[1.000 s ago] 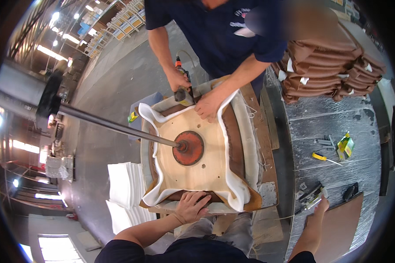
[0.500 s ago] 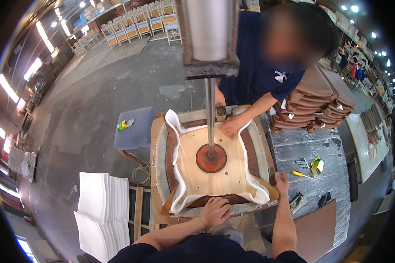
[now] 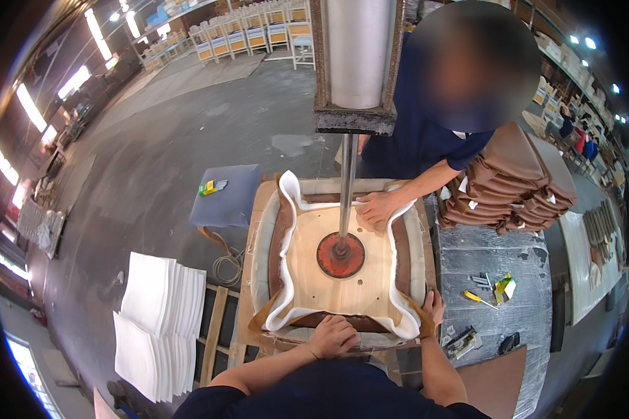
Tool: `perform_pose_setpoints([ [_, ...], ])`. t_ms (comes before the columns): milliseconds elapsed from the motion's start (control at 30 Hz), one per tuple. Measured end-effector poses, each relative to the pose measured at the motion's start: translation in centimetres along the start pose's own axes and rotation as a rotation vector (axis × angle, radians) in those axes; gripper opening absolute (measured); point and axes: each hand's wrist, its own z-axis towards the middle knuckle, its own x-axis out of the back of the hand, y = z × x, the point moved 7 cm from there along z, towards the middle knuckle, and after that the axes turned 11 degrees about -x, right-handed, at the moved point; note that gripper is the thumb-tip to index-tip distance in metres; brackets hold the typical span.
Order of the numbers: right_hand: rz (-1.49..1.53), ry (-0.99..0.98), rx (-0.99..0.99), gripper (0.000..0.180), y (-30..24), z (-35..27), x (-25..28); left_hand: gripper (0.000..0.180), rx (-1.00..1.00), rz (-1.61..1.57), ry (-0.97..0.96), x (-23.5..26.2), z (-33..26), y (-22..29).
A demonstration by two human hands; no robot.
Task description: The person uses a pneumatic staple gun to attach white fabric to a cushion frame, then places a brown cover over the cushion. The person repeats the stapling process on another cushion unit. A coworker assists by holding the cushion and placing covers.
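A wooden seat board (image 3: 314, 279) lies under a press rod, its round red foot (image 3: 340, 255) on the wood. White foam (image 3: 284, 262) and a brown cover (image 3: 280, 241) rise around the board inside a padded grey frame (image 3: 260, 258). My left hand (image 3: 333, 336) lies on the near edge, fingers curled over the brown cover. At the near right corner, my right hand (image 3: 434, 309) has its fingers bent around the cover's tan-brown flap (image 3: 422, 322); its thumb is hidden. A co-worker's hand (image 3: 379, 208) rests on the board's far right part.
The press cylinder (image 3: 356, 63) hangs above the far side. At right, a plastic-wrapped table (image 3: 461, 255) holds a yellow screwdriver (image 3: 474, 297), a staple gun (image 3: 461, 343) and stacked brown cushions (image 3: 507, 188). White foam sheets (image 3: 157, 307) and a blue stool (image 3: 225, 199) stand left.
My right hand has moved in from the frame's outer side onto the corner flap. My left hand stays at the near edge. The co-worker's other hand and its tool have dropped from sight.
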Motion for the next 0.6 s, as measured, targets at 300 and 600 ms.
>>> perform_pose_setpoints([
  [300,-0.050,0.014,-0.061,0.065,-1.0,0.2,0.5,0.017,-0.042,0.059,0.019,-0.5,0.7,0.4],
  [600,-0.064,-0.009,-0.015,0.063,0.7,0.0,-1.4,0.025,-0.049,0.067,-0.115,-0.8,-0.7,1.2],
])
